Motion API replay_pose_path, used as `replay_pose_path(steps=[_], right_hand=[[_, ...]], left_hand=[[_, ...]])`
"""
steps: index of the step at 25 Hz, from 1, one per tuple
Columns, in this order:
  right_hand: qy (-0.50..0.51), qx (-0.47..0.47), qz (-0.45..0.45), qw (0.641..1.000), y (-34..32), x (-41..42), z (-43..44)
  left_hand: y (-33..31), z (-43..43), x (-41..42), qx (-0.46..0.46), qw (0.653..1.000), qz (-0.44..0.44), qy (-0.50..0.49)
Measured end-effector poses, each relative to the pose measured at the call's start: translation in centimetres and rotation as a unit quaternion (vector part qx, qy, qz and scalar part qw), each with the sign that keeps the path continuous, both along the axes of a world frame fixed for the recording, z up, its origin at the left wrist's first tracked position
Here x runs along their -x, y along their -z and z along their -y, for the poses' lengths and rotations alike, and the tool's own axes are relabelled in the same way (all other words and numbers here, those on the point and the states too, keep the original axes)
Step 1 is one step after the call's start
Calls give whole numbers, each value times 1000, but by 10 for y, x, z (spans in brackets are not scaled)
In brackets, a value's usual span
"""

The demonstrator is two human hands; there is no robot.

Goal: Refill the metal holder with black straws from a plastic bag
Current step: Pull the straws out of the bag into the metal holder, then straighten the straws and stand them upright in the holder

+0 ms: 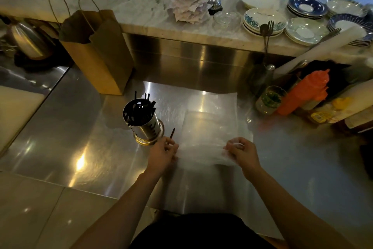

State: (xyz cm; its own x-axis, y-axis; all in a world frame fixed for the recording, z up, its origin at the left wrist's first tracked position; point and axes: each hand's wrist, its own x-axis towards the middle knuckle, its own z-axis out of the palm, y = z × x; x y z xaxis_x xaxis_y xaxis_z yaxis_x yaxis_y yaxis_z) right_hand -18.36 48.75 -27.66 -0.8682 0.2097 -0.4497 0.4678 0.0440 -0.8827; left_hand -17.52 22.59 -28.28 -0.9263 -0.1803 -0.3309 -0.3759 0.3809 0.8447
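Note:
A round metal holder [145, 125] stands on the steel counter with several black straws [141, 107] sticking out of its top. A clear plastic bag [210, 127] lies flat to its right. My left hand [163, 152] pinches the bag's near left edge and also holds one black straw [172, 134] that points up beside the holder's base. My right hand [241, 152] grips the bag's near right edge. The bag looks see-through with no straws visible inside it.
A brown paper bag [96, 52] stands behind the holder. An orange squeeze bottle [304, 92], a jar [269, 100] and other bottles crowd the right. Stacked plates [262, 20], a bell [215, 4] and spiked receipts [189, 0] sit on the marble ledge [141, 24].

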Motion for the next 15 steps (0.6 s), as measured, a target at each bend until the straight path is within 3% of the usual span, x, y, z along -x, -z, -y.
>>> replay_pose_path(steps=[7, 15], right_hand=[[-41, -111, 63, 991, 30, -14, -10], [-146, -258, 46, 954, 38, -18, -19]], left_hand=[[37, 22, -34, 216, 974, 68, 13], [44, 20, -29, 275, 950, 139, 59]])
